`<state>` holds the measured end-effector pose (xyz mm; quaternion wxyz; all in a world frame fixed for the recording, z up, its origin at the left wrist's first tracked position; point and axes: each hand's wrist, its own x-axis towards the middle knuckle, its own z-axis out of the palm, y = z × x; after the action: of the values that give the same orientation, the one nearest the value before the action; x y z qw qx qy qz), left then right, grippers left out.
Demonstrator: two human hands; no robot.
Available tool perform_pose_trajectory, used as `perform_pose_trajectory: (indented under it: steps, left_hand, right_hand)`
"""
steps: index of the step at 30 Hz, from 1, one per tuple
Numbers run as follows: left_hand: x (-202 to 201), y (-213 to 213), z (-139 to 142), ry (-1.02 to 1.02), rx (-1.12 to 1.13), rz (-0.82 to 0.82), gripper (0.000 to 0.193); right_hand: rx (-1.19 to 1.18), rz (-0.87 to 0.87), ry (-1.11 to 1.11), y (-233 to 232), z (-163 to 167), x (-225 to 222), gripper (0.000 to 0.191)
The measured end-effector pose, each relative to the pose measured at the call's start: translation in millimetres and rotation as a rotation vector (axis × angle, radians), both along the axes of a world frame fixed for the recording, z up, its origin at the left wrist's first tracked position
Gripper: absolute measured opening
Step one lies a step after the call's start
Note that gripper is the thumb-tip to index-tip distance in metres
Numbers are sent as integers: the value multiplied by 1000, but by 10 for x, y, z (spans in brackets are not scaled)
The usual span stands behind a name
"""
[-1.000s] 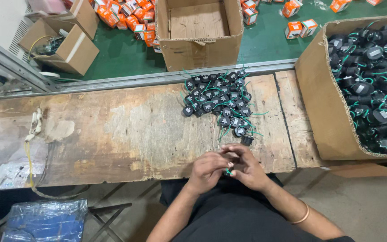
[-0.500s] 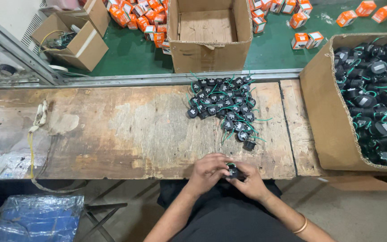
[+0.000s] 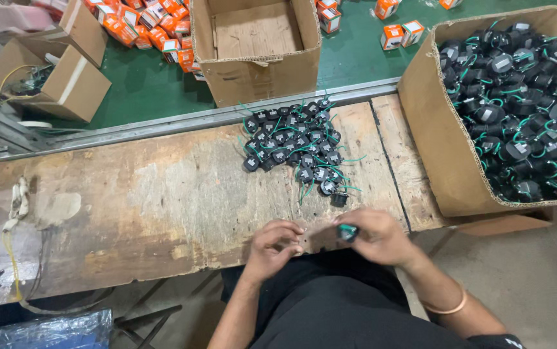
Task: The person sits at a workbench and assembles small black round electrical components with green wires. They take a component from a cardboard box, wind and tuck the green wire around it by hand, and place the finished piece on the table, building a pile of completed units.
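My right hand grips a small black component with a green wire at the near edge of the worn wooden bench. My left hand is beside it, fingers curled, apart from the part; whether it pinches anything is too small to tell. Just beyond the hands lies a pile of the same black parts with green wires on the bench.
A big cardboard box full of the same black parts stands at the right. An open, empty cardboard box sits beyond the bench on the green floor, with orange small boxes and another carton at left. A blue plastic bag lies below left.
My hands, joined on the part before, have separated: the right hand carries the part to the right and the left hand stays at the bench edge. The view has shifted slightly.
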<state>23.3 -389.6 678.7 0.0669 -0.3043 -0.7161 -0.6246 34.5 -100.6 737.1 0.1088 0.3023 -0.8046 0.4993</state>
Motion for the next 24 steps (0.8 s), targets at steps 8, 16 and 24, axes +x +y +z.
perform_pose_trajectory:
  steps: [8, 16, 24]
  left_hand:
    - [-141, -149, -369, -416, 343, 247, 6]
    - [-52, -110, -57, -204, -63, 364, 10]
    - [-54, 9, 11, -162, -70, 359, 9]
  right_hand:
    - [316, -820, 213, 1451, 1157, -404, 21]
    - [383, -797, -26, 2622, 780, -1077, 25]
    - [1098, -876, 123, 3380, 430, -1337, 23]
